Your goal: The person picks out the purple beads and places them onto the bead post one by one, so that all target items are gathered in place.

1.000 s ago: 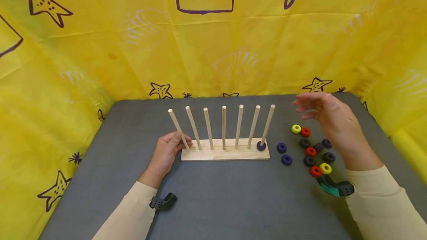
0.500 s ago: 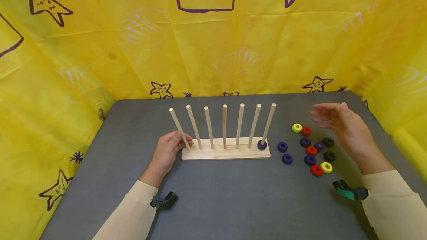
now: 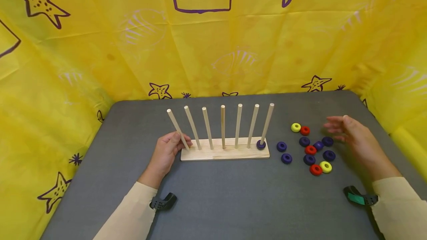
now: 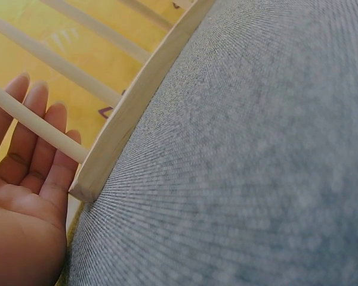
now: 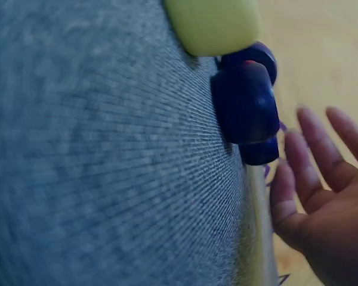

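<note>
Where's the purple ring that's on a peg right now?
In the head view, the purple ring sits around the foot of the rightmost peg on the wooden stand.

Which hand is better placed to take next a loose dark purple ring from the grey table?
Probably the right hand: it hangs open beside such rings, while the left hand is farther, at the leftmost peg of the pale wooden rack.
</note>
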The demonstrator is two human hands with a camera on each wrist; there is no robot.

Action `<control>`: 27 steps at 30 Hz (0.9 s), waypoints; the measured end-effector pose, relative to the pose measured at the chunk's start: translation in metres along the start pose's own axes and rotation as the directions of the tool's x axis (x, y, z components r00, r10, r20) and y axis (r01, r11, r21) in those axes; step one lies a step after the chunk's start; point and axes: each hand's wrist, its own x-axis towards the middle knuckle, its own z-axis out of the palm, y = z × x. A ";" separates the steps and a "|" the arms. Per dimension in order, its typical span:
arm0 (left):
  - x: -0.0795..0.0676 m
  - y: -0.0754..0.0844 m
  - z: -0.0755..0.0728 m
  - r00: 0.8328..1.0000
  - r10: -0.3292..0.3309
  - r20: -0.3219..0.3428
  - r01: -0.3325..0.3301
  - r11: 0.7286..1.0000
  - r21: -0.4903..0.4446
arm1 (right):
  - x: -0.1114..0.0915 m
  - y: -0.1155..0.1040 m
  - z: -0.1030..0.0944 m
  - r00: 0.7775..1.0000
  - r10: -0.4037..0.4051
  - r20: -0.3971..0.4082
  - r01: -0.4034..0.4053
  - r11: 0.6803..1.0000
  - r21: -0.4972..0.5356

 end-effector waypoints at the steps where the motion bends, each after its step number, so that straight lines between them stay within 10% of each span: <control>1: 0.000 0.000 0.000 1.000 0.002 0.002 -0.002 1.000 0.001 | -0.001 0.004 -0.001 1.000 0.021 0.003 -0.021 0.999 0.032; 5: 0.000 0.000 0.001 1.000 0.007 0.008 -0.007 1.000 0.001 | -0.008 0.015 -0.003 0.995 0.099 -0.014 -0.098 0.994 0.053; 12: 0.000 -0.001 0.000 1.000 0.009 0.001 -0.009 1.000 0.015 | -0.015 0.028 -0.005 0.972 0.222 -0.073 -0.233 0.947 -0.221; 27: 0.000 -0.001 -0.001 1.000 0.017 0.011 -0.017 1.000 0.007 | -0.014 0.028 -0.002 0.966 0.250 -0.073 -0.257 0.873 -0.414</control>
